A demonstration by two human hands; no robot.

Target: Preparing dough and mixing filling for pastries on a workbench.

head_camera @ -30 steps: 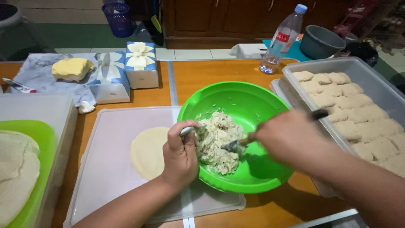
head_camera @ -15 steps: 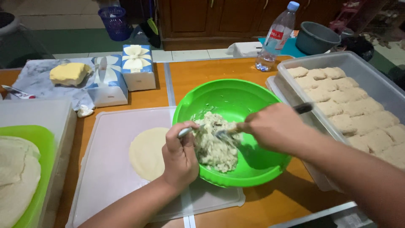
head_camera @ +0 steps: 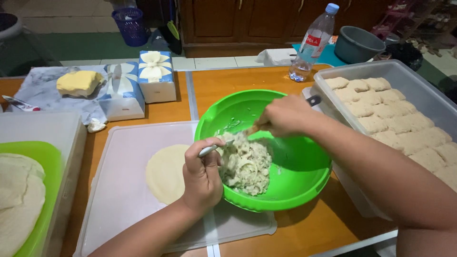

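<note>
- While closed around a spoon handle (head_camera: pixel 213 149) at the near-left rim of the green bowl (head_camera: pixel 304 183), left hand (head_camera: pixel 203 175) with fingers curled tight, spoon tip buried in the pale lumpy filling (head_camera: pixel 245 164).
- Right hand (head_camera: pixel 284 115) likewise clenched, over the bowl's middle, gripping a second utensil; dark handle end (head_camera: pixel 313 100) poking out toward the far-right rim, working end hidden by the fingers.
- Filling heaped in the bowl's near-left half; smears only on the far inner wall, bare green at the right.
- Bowl sitting half on the white board (head_camera: pixel 124 200), half on the orange tabletop (head_camera: pixel 223 85), roughly mid-table.
- One round thin dough sheet (head_camera: pixel 164 173) flat on the board, just left of the left hand, with no filling on it yet: judged unfilled, unfolded.
- Along the tabletop's right edge, clear tray (head_camera: pixel 404 71) packed with rows of pale finished parcels (head_camera: pixel 390 119): judged a good share already made.
- At the left edge, green dish (head_camera: pixel 33 162) with a stack of more dough rounds (head_camera: pixel 19 200): judged plenty left to wrap.
- Toward the far-left corner, yellow block of butter (head_camera: pixel 78 82) on grey paper, two tissue boxes (head_camera: pixel 140 83) beside it.
- At the far edge, plastic water bottle (head_camera: pixel 312 45), nearly empty.
</note>
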